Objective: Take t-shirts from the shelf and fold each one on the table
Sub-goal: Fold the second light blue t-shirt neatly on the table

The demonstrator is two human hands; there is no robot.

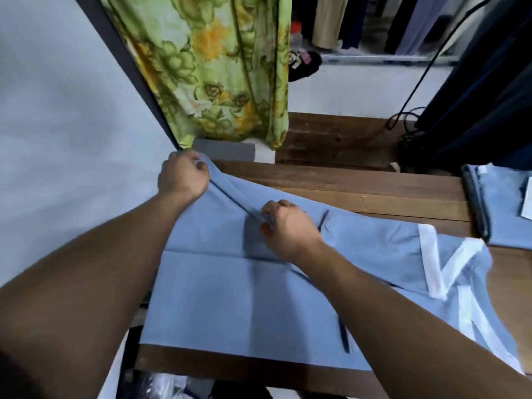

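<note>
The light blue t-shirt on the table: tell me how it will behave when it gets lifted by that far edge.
The light blue t-shirt probably goes floppy: it already creases and ridges between the left hand and right hand. It likely drags along the wooden table rather than rolling. It seems light, being thin and flat.

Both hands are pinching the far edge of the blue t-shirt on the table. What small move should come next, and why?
Probably draw the pinched edge toward the body to lay a fold. The left hand and right hand both grip the far edge of the blue t-shirt, lifting a ridge, while the rest lies flat on the wooden table.
</note>
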